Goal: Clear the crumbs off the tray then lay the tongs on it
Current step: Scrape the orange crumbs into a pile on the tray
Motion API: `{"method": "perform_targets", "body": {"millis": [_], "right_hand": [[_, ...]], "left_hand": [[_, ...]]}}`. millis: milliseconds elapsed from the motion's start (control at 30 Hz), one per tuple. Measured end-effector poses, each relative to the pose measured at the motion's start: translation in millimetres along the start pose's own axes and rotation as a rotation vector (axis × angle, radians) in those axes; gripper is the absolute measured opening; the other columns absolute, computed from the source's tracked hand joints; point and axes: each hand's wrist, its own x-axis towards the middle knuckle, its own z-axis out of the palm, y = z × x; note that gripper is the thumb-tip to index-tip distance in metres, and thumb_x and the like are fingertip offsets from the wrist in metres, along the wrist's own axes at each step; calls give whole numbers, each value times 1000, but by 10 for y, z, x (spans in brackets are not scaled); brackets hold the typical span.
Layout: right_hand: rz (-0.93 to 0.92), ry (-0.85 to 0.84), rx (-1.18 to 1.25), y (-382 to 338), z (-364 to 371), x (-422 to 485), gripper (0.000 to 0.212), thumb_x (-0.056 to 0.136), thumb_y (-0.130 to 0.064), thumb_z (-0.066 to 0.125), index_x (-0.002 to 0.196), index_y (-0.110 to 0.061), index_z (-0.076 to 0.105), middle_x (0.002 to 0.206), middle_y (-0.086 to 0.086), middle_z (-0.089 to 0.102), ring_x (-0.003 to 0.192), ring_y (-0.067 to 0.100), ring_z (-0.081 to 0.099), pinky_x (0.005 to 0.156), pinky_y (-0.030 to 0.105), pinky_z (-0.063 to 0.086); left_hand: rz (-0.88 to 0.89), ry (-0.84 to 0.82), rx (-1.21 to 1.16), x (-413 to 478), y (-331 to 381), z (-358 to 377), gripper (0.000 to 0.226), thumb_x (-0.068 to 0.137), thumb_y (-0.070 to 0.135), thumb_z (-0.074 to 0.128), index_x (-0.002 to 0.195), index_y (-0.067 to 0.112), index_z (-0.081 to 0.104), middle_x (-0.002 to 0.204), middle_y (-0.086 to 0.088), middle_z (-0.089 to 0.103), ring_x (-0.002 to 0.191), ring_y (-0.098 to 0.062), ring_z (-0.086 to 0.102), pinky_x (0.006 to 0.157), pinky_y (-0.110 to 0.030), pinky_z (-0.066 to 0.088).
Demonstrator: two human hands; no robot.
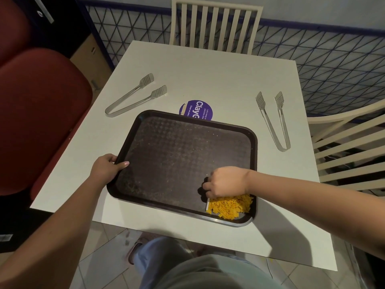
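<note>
A dark brown tray (181,147) lies on the white table (208,80). Yellow crumbs (231,206) are heaped in its near right corner. My left hand (108,166) grips the tray's left rim, thumb on the inside. My right hand (225,182) is closed on a small white scraper (207,203) whose edge rests against the left side of the heap; most of the scraper is hidden under the hand. One pair of metal tongs (135,94) lies on the table left of the tray, a second pair of tongs (275,119) lies to the right.
A round purple sticker (196,110) shows behind the tray's far edge. A cream slatted chair (214,24) stands at the far side, another cream chair (350,142) at the right, a red padded seat (41,113) at the left. Tiled floor lies below the near table edge.
</note>
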Motion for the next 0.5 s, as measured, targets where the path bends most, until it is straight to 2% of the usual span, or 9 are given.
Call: {"method": "perform_targets", "body": {"millis": [167,233,367,500], "right_hand": [[70,58,7,55,-18,-50,14,66,1,73,69,-7,61,68,8,58,51,26,57,47,35,52],[161,90,23,138,-50,-79,14,66,1,72,72,-7,62,70,8,59,51,27,59,46,35,52],[329,60,56,253,-42,-218,15,65,-1,75,75,-9,68,67,6,60,47,25,58,41,29,47],[518,46,118,264,138,-325,7,75,-6,68,81,-11,68,72,5,61,50,25,59,42,34,49]], "left_hand": [[6,12,0,0,-3,7,31,82,26,71,86,1,53,86,-13,56,95,-42,59,80,-47,47],[4,12,-4,14,-11,10,30,82,27,71,84,3,53,86,-14,58,90,-38,58,75,-43,45],[3,11,-12,51,-47,14,30,81,27,72,85,3,54,87,-15,58,86,-34,57,77,-43,46],[4,7,-3,53,-56,16,31,82,27,72,87,2,55,88,-15,59,85,-34,56,76,-42,45]]}}
